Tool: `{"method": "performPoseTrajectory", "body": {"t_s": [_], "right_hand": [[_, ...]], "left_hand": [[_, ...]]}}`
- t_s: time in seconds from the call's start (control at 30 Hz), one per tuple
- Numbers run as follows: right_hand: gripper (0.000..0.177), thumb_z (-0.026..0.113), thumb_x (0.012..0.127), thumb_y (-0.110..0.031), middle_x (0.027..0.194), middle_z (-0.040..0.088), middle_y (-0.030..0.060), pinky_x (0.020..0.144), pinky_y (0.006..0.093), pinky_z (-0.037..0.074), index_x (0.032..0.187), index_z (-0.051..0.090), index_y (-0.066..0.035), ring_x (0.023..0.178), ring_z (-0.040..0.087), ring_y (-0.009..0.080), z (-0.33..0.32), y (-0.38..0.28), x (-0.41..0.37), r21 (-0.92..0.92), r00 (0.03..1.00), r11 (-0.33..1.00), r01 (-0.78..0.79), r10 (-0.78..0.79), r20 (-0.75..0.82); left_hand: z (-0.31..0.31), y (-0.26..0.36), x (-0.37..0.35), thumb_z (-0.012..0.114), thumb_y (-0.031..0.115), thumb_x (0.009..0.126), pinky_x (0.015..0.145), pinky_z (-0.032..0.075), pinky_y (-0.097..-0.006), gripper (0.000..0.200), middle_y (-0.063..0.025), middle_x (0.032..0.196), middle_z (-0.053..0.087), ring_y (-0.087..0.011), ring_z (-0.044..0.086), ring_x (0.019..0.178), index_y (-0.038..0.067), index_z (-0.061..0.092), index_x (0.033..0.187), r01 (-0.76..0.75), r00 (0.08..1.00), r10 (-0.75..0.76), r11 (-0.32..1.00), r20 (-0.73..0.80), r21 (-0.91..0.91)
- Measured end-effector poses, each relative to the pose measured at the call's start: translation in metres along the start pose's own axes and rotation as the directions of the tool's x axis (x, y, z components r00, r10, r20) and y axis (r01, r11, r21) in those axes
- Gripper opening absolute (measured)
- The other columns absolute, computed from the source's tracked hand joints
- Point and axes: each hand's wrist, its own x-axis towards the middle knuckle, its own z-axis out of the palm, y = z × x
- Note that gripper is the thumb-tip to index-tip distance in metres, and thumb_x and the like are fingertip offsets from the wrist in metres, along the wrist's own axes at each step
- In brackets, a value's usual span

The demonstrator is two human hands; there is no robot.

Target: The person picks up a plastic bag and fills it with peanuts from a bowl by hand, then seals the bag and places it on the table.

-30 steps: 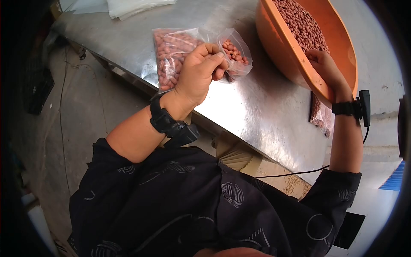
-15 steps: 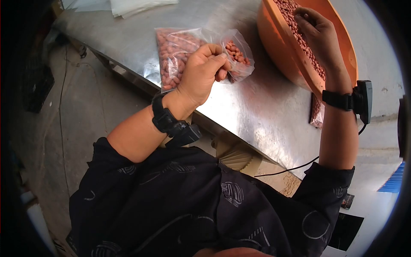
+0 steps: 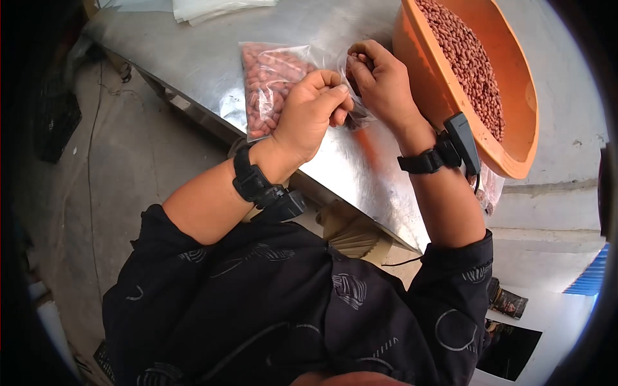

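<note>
A clear plastic bag (image 3: 275, 83) filled with reddish-skinned peanuts lies on the metal table. My left hand (image 3: 309, 112) pinches it near its neck, fingers closed on the plastic. Right beside it, at the bag's mouth, is my right hand (image 3: 385, 83), its fingers curled around a few peanuts (image 3: 362, 60) that show between them. That hand hides most of the open end of the bag. An orange plastic basin (image 3: 444, 83) holding a heap of loose peanuts stands just to the right.
The metal table (image 3: 154, 48) ends in a diagonal front edge near my body. A stack of clear plastic bags (image 3: 219, 8) lies at the back. Another bag of peanuts (image 3: 490, 190) sits partly hidden by the basin. A black cable (image 3: 402, 262) runs near my right arm.
My right hand has moved left from the peanuts in the basin to the bag's mouth. My left hand keeps its grip on the bag. The basin appears slightly shifted.
</note>
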Motion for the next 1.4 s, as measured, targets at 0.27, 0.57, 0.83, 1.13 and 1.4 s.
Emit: {"method": "performPoseTrajectory", "body": {"t_s": [0.27, 0.57, 0.83, 1.13, 1.4], "right_hand": [[0.018, 0.064, 0.075, -0.013, 0.086, 0.060, 0.0112, 0.068, 0.0299, 0.049, 0.090, 0.062, -0.003, 0.073, 0.060, 0.0206, -0.015, -0.006, -0.008, -0.021, 0.976, 0.987, 0.162, -0.157, 0.151], [0.029, 0.051, 0.087, -0.015, 0.096, 0.062, 0.0161, 0.079, 0.0297, 0.047, 0.107, 0.057, 0.004, 0.088, 0.061, 0.0223, -0.037, 0.010, -0.022, -0.060, 0.993, 0.997, -0.057, 0.051, -0.105], [0.030, 0.047, 0.083, -0.012, 0.096, 0.062, 0.0182, 0.079, 0.0317, 0.045, 0.106, 0.055, 0.006, 0.087, 0.059, 0.0246, -0.023, 0.055, -0.041, 0.080, 0.883, 0.880, -0.468, 0.464, 0.070], [0.031, 0.045, 0.078, -0.003, 0.081, 0.058, 0.0063, 0.065, 0.0235, 0.044, 0.106, 0.054, 0.004, 0.072, 0.053, 0.0108, -0.035, -0.005, -0.032, 0.021, 0.960, 0.974, -0.227, 0.228, -0.162], [0.021, 0.048, 0.081, -0.004, 0.064, 0.053, 0.0030, 0.051, 0.0247, 0.039, 0.100, 0.055, 0.002, 0.056, 0.048, 0.0100, -0.079, -0.094, 0.004, 0.088, 0.886, 0.994, 0.061, -0.013, -0.463]], "left_hand": [[-0.002, -0.001, 0.000, 0.050, 0.008, 0.089, 0.058, 0.041, -0.0190, 0.006, -0.0055, 0.077, 0.055, -0.0092, 0.048, 0.062, 0.005, 0.050, 0.093, -0.013, 1.000, 0.013, 1.000, -0.015, 0.001], [0.000, 0.003, -0.002, 0.049, 0.006, 0.089, 0.057, 0.040, -0.0200, 0.004, -0.0057, 0.076, 0.055, -0.0104, 0.047, 0.061, 0.005, 0.050, 0.093, -0.030, 1.000, 0.030, 0.998, -0.002, -0.056], [0.001, 0.002, -0.001, 0.049, 0.006, 0.089, 0.055, 0.039, -0.0204, 0.003, -0.0057, 0.074, 0.056, -0.0109, 0.048, 0.059, 0.006, 0.050, 0.091, -0.041, 0.999, 0.041, 0.996, 0.009, -0.081], [0.017, 0.053, 0.006, 0.048, 0.008, 0.089, 0.055, 0.037, -0.0221, 0.007, -0.0051, 0.073, 0.054, -0.0113, 0.045, 0.057, 0.004, 0.051, 0.084, -0.062, 0.995, 0.064, 0.998, 0.077, -0.029], [0.068, 0.168, 0.032, 0.050, 0.012, 0.085, 0.048, 0.038, -0.0233, 0.015, -0.0012, 0.062, 0.053, -0.0112, 0.047, 0.050, 0.007, 0.052, 0.071, -0.068, 0.995, 0.065, 0.997, 0.077, 0.029]]}}
